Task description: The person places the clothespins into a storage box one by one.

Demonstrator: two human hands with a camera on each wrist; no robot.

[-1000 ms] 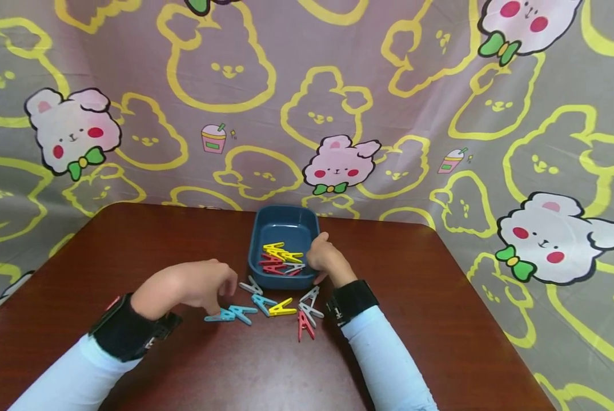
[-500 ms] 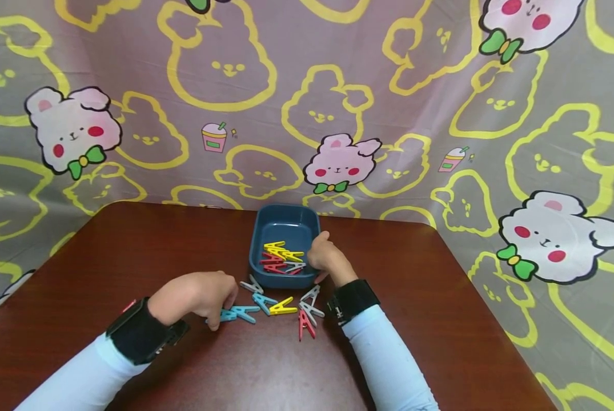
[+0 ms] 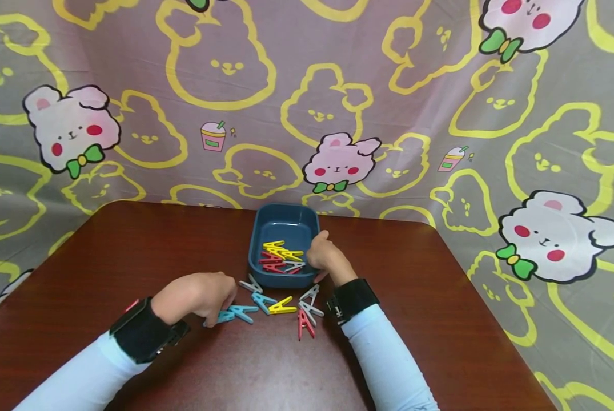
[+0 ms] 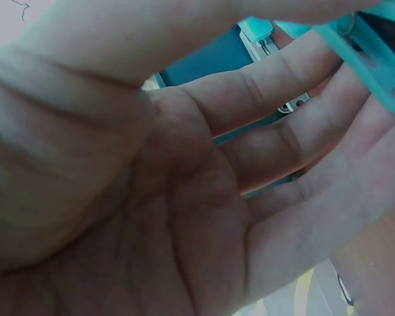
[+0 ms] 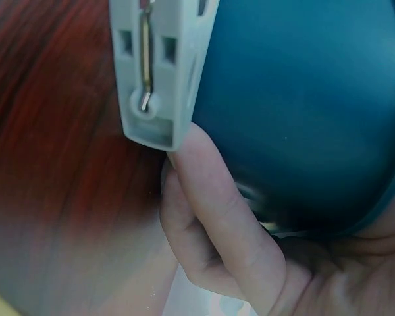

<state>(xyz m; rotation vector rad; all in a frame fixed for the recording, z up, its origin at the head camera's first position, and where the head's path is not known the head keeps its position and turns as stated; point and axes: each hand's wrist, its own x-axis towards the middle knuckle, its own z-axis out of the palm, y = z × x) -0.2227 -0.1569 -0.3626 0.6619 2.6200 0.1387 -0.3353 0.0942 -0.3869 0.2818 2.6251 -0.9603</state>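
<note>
The left hand has its fingers clamped on a blue clip, low over the surface (whether it touches, I cannot tell) and beside a second blue clip; the right hand rests against the side of the box, fingers loosely extended; yellow, red and grey clips lie inside.

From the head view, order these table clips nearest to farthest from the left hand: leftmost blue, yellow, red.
1. Leftmost blue clip: at the left hand.
2. Yellow clip: farther right.
3. Red clip: rightmost of the three.
</note>
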